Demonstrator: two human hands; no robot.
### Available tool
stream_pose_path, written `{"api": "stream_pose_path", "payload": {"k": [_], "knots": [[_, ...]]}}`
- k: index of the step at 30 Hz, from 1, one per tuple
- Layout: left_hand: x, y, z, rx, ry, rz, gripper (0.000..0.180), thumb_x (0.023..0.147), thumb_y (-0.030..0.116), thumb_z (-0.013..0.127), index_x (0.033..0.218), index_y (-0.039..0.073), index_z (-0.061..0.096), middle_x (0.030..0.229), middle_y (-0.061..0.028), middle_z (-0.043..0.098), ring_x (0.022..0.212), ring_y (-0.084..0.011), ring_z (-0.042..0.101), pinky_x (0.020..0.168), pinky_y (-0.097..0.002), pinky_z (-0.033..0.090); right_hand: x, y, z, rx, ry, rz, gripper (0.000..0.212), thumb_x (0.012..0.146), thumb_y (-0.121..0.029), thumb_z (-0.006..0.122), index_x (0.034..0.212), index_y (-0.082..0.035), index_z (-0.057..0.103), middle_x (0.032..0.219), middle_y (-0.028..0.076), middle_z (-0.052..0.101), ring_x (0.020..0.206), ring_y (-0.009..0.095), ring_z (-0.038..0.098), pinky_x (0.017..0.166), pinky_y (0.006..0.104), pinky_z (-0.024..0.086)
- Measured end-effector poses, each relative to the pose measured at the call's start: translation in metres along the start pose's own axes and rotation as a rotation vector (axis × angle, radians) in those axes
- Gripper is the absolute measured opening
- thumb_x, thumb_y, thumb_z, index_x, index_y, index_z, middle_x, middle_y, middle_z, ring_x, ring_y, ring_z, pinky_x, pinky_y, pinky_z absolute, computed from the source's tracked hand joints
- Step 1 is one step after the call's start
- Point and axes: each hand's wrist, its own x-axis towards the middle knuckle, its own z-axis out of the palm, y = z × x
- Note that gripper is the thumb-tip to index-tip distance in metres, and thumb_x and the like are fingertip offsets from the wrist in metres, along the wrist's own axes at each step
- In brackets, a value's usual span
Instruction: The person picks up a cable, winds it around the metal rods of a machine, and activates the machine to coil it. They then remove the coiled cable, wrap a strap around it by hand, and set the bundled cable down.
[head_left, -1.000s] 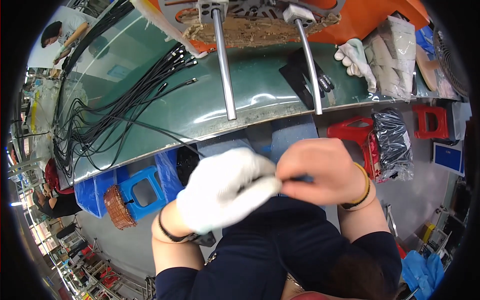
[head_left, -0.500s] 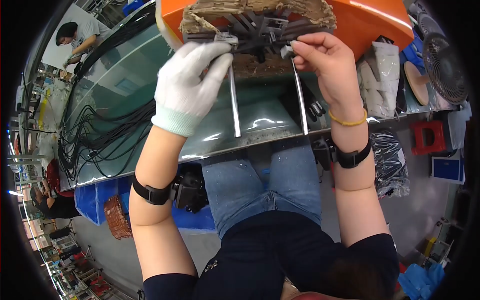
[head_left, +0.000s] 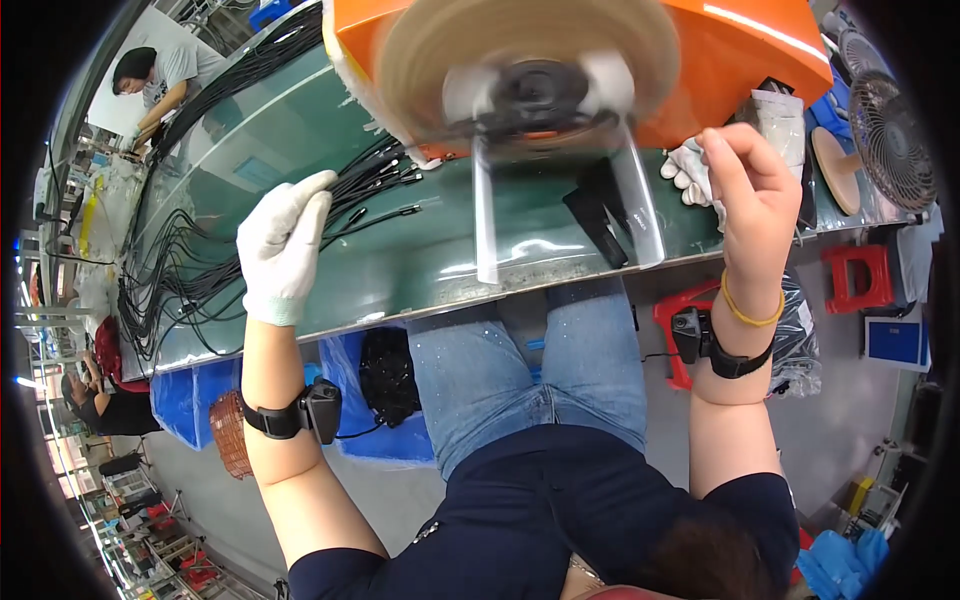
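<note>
A tan buffing wheel (head_left: 530, 65) on an orange machine (head_left: 740, 55) fills the top middle, blurred as if turning. My left hand (head_left: 283, 245), in a white glove, reaches over the green table (head_left: 400, 270), its fingertips closed on the ends of a bundle of black cables (head_left: 375, 180). My bare right hand (head_left: 745, 190) is raised at the right of the machine with its fingers pinched together; nothing shows between them. A loose white glove (head_left: 683, 170) lies just left of it.
Many more black cables (head_left: 180, 280) spread over the table's left. A clear guard (head_left: 560, 215) hangs below the wheel. A fan (head_left: 893, 130), red stools (head_left: 860, 275), blue bins (head_left: 370, 400) and a basket (head_left: 228, 430) stand around. Another person (head_left: 160, 75) works at the far left.
Both hands have left the wheel's hub and moved apart: the left down to the cables, the right out to the side. The wheel now looks blurred.
</note>
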Motion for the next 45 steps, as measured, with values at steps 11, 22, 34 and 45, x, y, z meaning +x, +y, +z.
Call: {"api": "stream_pose_path", "payload": {"k": [11, 22, 34, 45], "knots": [[0.015, 0.053, 0.022, 0.239, -0.132, 0.446, 0.027, 0.073, 0.005, 0.065, 0.100, 0.011, 0.065, 0.061, -0.0054, 0.049, 0.053, -0.0201, 0.048, 0.051, -0.0278, 0.041, -0.012, -0.002, -0.007, 0.043, -0.092, -0.025, 0.006, 0.083, -0.001, 0.058, 0.082, 0.004, 0.061, 0.078, 0.002, 0.057, 0.065, 0.005, 0.048, 0.056, 0.0173, 0.036], [-0.006, 0.080, 0.073, -0.474, 0.060, 0.144, 0.036, 0.070, 0.010, 0.068, 0.104, 0.009, 0.056, 0.090, -0.0055, 0.055, 0.078, -0.0186, 0.058, 0.066, -0.0284, 0.046, -0.021, 0.001, 0.044, -0.187, -0.337, -0.362, 0.020, 0.071, 0.008, 0.061, 0.090, 0.001, 0.064, 0.074, 0.006, 0.053, 0.066, 0.012, 0.050, 0.056, 0.0223, 0.039], [0.032, 0.136, 0.161, -2.175, 0.112, -0.719, 0.027, 0.086, 0.018, 0.059, 0.107, 0.003, 0.054, 0.101, -0.0059, 0.059, 0.095, -0.0161, 0.056, 0.085, -0.0300, 0.045, 0.028, 0.017, 0.046, -0.098, -0.121, -0.169, 0.009, 0.077, -0.004, 0.063, 0.084, 0.001, 0.064, 0.072, 0.006, 0.056, 0.061, 0.011, 0.054, 0.056, 0.0233, 0.044], [-0.025, 0.147, 0.146, -1.911, 0.234, -0.610, 0.010, 0.083, 0.013, 0.058, 0.090, 0.009, 0.052, 0.087, -0.0041, 0.059, 0.085, -0.0203, 0.057, 0.089, -0.0382, 0.043, -0.023, -0.003, 0.026, -0.082, -0.477, -0.083, 0.009, 0.076, -0.006, 0.064, 0.079, 0.002, 0.064, 0.076, 0.007, 0.055, 0.066, 0.014, 0.053, 0.058, 0.0243, 0.042]]}}
